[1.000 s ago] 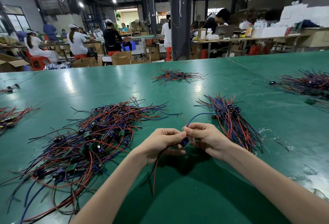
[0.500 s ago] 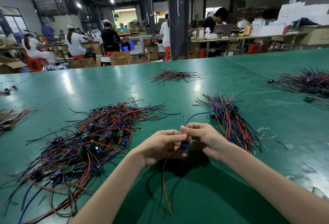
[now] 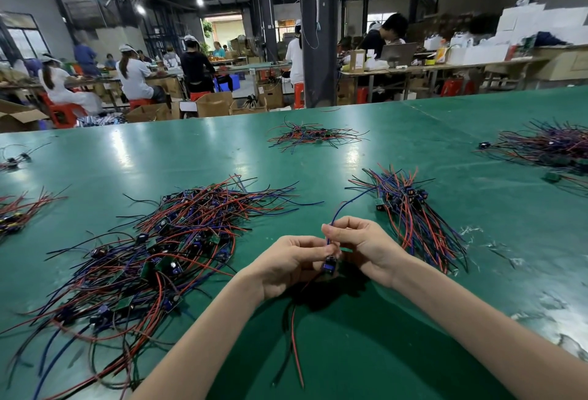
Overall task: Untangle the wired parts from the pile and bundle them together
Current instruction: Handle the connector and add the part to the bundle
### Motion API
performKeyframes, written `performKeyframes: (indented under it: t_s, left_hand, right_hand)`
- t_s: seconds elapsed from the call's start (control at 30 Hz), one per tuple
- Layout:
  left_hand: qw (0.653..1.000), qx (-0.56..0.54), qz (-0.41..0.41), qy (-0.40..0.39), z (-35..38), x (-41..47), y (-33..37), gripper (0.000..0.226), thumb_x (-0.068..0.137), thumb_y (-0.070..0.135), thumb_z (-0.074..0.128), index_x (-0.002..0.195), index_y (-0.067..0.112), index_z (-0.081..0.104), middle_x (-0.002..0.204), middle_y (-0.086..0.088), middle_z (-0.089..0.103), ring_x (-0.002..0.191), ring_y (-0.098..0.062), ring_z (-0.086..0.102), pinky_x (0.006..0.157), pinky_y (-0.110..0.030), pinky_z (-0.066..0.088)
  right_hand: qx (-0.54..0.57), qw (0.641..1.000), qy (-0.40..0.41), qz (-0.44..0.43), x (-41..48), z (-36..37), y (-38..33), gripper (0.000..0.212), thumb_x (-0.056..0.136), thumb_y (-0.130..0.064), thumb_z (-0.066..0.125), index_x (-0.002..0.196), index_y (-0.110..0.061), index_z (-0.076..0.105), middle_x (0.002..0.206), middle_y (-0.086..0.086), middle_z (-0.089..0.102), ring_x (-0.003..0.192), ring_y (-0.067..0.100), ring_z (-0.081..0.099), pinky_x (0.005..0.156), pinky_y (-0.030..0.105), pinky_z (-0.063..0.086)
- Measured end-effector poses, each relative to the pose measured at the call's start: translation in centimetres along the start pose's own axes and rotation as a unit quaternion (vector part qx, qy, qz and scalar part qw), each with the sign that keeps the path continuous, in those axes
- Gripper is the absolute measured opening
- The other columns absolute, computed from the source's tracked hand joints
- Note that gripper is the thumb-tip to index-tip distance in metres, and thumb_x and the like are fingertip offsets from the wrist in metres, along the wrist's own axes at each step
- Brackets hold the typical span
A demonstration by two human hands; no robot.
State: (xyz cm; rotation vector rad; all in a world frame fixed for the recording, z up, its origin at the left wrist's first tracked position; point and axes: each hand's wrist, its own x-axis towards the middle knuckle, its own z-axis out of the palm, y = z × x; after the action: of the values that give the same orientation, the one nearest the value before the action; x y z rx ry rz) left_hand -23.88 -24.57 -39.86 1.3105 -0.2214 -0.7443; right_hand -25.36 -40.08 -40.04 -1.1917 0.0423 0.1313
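Left hand [image 3: 288,264] and right hand [image 3: 361,245] are both pinching one wired part [image 3: 329,264] above the green table [image 3: 413,151], its blue wire [image 3: 342,208] rising.

No text, label, brand or number is legible anywhere in view.

One green bench [image 3: 191,151] carries six heaps of wired parts. The big tangled pile [image 3: 152,259] is one. One combed bundle [image 3: 413,215] lies to its right, one small heap [image 3: 311,135] beyond it, one purple-dark heap [image 3: 547,145] far to its right (partly cut off by the frame), and two clusters to its left, the nearer cluster [image 3: 16,212] and the farther cluster [image 3: 14,157]. Two hands, left hand [image 3: 286,266] and right hand [image 3: 362,243], just right of the pile, grip one single wired part [image 3: 329,264]. The wires in each heap are too many to count.
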Motion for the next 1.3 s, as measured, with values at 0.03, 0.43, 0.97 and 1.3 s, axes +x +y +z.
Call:
performKeyframes:
  t_s: [0.03, 0.43, 0.97, 1.3]
  left_hand:
    - [1.0, -0.005, 0.005, 0.002, 0.0, 0.0, -0.1, 0.012, 0.084, 0.007, 0.063, 0.093, -0.001, 0.067, 0.078, -0.006, 0.07, 0.054, -0.008, 0.062, 0.061, -0.021, 0.055]
    - [0.999, 0.013, 0.028, 0.02, 0.3, 0.2, 0.0, 0.017, 0.074, 0.016, 0.069, 0.078, 0.001, 0.068, 0.073, -0.009, 0.07, 0.06, -0.019, 0.067, 0.065, -0.031, 0.059]
    - [0.997, 0.043, 0.059, -0.035, 0.8, -0.1, -0.3, 0.015, 0.075, 0.009, 0.066, 0.061, 0.004, 0.066, 0.064, -0.013, 0.063, 0.057, -0.023, 0.064, 0.06, -0.028, 0.056]
    - [0.997, 0.052, 0.045, -0.039, 0.6, -0.2, -0.2, 0.015, 0.073, 0.011, 0.069, 0.059, 0.008, 0.067, 0.063, -0.012, 0.063, 0.056, -0.022, 0.064, 0.059, -0.027, 0.055]
  right_hand:
    - [-0.002, 1.0, 0.002, 0.0, 0.0, 0.0, 0.0, 0.019, 0.061, -0.011, 0.074, 0.065, -0.009, 0.055, 0.055, 0.006, 0.06, 0.045, 0.012, 0.051, 0.047, 0.019, 0.045]
    - [0.01, 0.999, 0.041, -0.001, 0.3, -0.2, -0.3, 0.023, 0.058, -0.012, 0.078, 0.065, -0.01, 0.056, 0.056, 0.004, 0.056, 0.046, 0.009, 0.048, 0.049, 0.02, 0.041]
    - [-0.198, 0.938, 0.232, -0.162, 1.9, -3.4, -2.3, 0.023, 0.073, -0.009, 0.08, 0.058, -0.01, 0.062, 0.056, 0.004, 0.058, 0.053, 0.014, 0.046, 0.05, 0.021, 0.043]
    - [-0.4, 0.841, 0.206, -0.301, 1.9, -3.6, -2.0, 0.017, 0.081, -0.012, 0.074, 0.066, -0.01, 0.067, 0.051, -0.008, 0.051, 0.048, 0.005, 0.039, 0.05, 0.012, 0.033]
